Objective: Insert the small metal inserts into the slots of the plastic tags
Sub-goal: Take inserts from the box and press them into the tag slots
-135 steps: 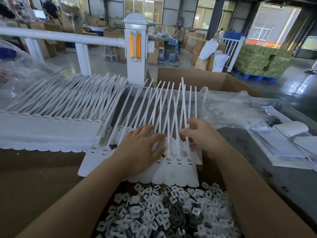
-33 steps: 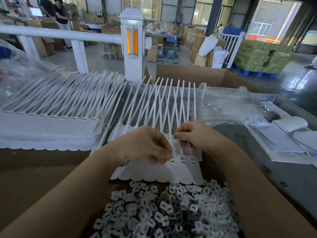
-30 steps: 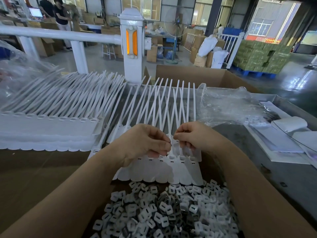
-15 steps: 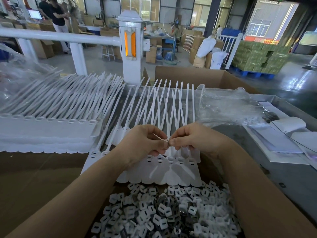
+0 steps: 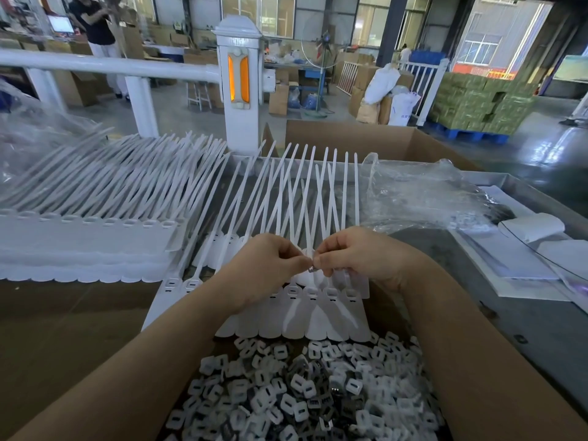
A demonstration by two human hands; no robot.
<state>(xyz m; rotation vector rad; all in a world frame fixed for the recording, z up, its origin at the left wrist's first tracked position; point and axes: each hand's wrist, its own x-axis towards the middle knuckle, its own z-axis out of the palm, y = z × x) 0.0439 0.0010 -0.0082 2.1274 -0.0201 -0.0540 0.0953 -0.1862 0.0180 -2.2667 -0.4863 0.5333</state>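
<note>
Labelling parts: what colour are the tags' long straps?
White, all of the straps, clearest in the head view.

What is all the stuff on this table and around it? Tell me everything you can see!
plastic tags: one fanned row, white, middle of the table under the hands
stacked tags: many, white, left side
small inserts: a big heap, white and dark grey, nearest the camera
metal insert: one, tiny, dark, pinched between both hands
plastic bag: one, clear, right of the tags
cardboard box: one, brown, behind the table
post: one, white with orange strips, behind the table
pallet of boxes: one stack, green, far right
left hand: one, pinching the insert
right hand: one, pinching the insert
</note>
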